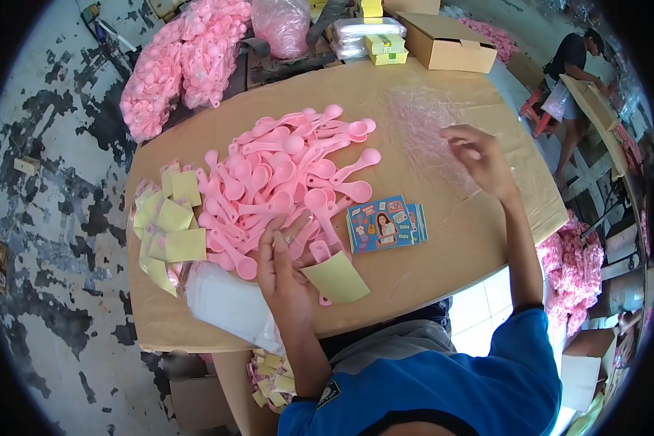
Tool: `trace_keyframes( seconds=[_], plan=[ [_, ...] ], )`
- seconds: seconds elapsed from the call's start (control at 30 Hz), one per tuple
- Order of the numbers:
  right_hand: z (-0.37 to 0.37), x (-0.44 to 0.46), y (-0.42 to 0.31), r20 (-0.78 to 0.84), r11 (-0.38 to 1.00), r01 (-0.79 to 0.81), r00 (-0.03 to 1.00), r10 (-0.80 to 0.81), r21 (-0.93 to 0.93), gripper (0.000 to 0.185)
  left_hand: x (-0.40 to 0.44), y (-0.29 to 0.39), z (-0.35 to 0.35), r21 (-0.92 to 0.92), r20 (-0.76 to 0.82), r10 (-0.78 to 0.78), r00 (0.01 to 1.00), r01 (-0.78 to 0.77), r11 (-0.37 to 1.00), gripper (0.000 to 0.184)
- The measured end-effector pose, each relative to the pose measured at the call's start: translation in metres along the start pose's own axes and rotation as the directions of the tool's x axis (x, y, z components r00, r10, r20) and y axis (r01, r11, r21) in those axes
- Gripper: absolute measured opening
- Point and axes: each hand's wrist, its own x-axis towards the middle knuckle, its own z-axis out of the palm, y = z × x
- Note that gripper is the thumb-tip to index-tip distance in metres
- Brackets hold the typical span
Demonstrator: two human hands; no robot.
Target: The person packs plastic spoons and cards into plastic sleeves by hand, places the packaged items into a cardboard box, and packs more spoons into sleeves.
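A heap of pink plastic spoons lies on the brown-covered table. My left hand is at the heap's near edge, its fingers around a pink spoon with a yellow card over it. Over the pile of thin clear strips, my right hand is raised with bent fingers; whether it holds a strip is too small to tell. A stack of printed cards lies between the hands. Spoons with yellow cards are piled left of the heap, above clear plastic bags.
Bags of pink spoons stand beyond the table's far left edge. A cardboard box and yellow card bundles are at the far edge. Another person works at a bench at the far right.
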Motion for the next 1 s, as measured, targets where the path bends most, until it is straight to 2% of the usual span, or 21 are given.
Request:
trace_keyframes(
  seconds=[0.07,0.13,0.17,0.2,0.27,0.37,0.47,0.57,0.67,0.7,0.9,0.93,1.0],
  plan=[
    [-0.022,-0.015,-0.033,-0.027,0.933,-0.248,0.964,0.264,0.259,0.032,0.0,-0.004,-0.001,-0.029,-0.07,-0.012,0.998,0.01,1.0,0.036],
    [-0.026,-0.039,-0.072,0.317,0.901,-0.266,0.936,0.155,0.344,0.03,-0.001,0.004,0.009,-0.006,-0.034,0.017,0.999,-0.017,1.0,0.035],
    [-0.01,-0.05,-0.086,0.351,0.934,-0.059,0.934,-0.074,0.353,0.03,0.0,0.004,0.008,0.026,-0.027,0.033,0.999,-0.033,0.999,0.035],
    [0.011,-0.061,-0.099,0.383,0.916,0.15,0.874,-0.298,0.371,0.03,0.001,0.002,0.009,0.055,-0.023,0.049,0.999,-0.048,0.997,0.035],
    [0.037,-0.083,-0.124,0.553,0.879,0.268,0.695,-0.459,0.394,0.04,-0.001,0.002,0.015,0.01,-0.049,0.042,0.998,-0.042,0.999,0.036],
    [0.037,-0.105,-0.122,0.611,0.931,0.256,0.703,-0.363,0.258,0.05,-0.005,0.002,0.01,0.028,-0.04,0.052,0.998,-0.051,0.998,0.037],
    [0.008,-0.106,-0.089,0.713,0.976,0.206,0.675,-0.192,0.068,0.054,-0.005,0.004,0.005,0.061,-0.052,0.086,0.995,-0.083,0.995,0.037],
    [-0.012,-0.104,-0.056,0.561,0.98,0.134,0.827,-0.029,-0.147,0.044,-0.007,0.005,0.009,0.062,-0.063,0.109,0.992,-0.105,0.993,0.037],
    [-0.03,-0.101,-0.038,0.495,0.982,0.127,0.868,-0.044,-0.136,0.034,-0.011,0.006,0.01,0.046,0.025,0.118,0.993,-0.119,0.992,0.037],
    [-0.031,-0.099,-0.041,0.397,0.993,0.077,0.917,-0.038,-0.084,0.025,-0.014,0.006,0.01,0.041,0.065,0.114,0.991,-0.117,0.992,0.037],
    [-0.046,-0.075,-0.042,0.188,0.967,-0.241,0.957,0.223,0.082,0.024,-0.019,0.002,0.016,0.082,0.093,0.123,0.988,-0.131,0.988,0.038],
    [-0.048,-0.071,-0.039,0.362,0.906,-0.374,0.887,0.286,0.198,0.022,-0.019,0.003,0.016,0.108,0.105,0.117,0.988,-0.129,0.986,0.039],
    [-0.049,-0.071,-0.035,0.692,0.681,-0.652,0.66,0.293,0.333,0.02,-0.023,0.008,0.014,0.156,0.117,0.101,0.988,-0.118,0.981,0.039]
  ],
)
